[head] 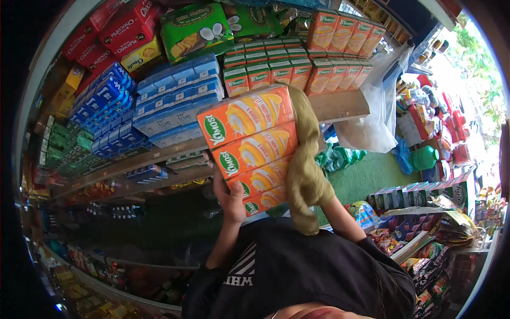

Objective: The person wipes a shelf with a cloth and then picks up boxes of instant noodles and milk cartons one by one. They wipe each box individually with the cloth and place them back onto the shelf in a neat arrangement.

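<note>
A four-carton pack of orange YoMost drink cartons (255, 147) is held up in front of my chest. My left hand (231, 199) grips its lower left side, thumb on the front and fingers around the edge. An olive-green cloth (303, 159) lies along the pack's right side and hangs down below it. My right hand (329, 202) is mostly hidden in this cloth, with the wrist showing, and presses it against the pack. The fingers of that hand cannot be seen.
Matching orange cartons (275, 71) stand stacked on the shelf (334, 109) ahead. Left of them are blue-and-white cartons (179, 99), with red ChocoPie boxes (123, 32) above. A clear plastic bag (370, 115) hangs at the shelf's right end. Green bottles (338, 157) stand below.
</note>
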{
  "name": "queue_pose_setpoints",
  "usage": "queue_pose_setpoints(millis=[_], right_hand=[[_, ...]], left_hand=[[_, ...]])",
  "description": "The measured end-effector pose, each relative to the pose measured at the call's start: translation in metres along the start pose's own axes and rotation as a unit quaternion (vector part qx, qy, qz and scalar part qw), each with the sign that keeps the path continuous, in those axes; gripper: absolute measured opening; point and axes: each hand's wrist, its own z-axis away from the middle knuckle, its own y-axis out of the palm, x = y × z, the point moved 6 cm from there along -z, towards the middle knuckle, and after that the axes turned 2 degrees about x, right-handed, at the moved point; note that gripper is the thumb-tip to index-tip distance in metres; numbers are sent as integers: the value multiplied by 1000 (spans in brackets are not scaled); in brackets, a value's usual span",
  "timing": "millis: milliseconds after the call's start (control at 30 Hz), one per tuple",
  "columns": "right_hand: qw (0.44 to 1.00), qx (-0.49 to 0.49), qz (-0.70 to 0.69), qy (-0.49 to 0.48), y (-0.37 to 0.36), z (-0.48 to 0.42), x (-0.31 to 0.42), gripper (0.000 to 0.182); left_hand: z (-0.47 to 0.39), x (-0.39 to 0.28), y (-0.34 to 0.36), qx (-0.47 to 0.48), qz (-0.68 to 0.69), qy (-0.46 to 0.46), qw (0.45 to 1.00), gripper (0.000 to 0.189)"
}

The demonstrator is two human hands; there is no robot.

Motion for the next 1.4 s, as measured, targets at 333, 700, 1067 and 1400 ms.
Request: queue_pose_setpoints(millis=[333,700,1067,1400], right_hand=[[989,-111,-97,1,-44,-12,10,49],[990,-61,-120,46,5,26,2,49],[972,-179,-145,43,-24,41,15,48],[915,-401,-42,13,-112,92,37,48]], left_hand=[[8,30,14,178,-20,-93,979,68],[66,129,-10,41,111,-338,934,38],[14,88,-21,-111,82,-170,976,79],[-135,-29,92,240,-460,261,814,86]])
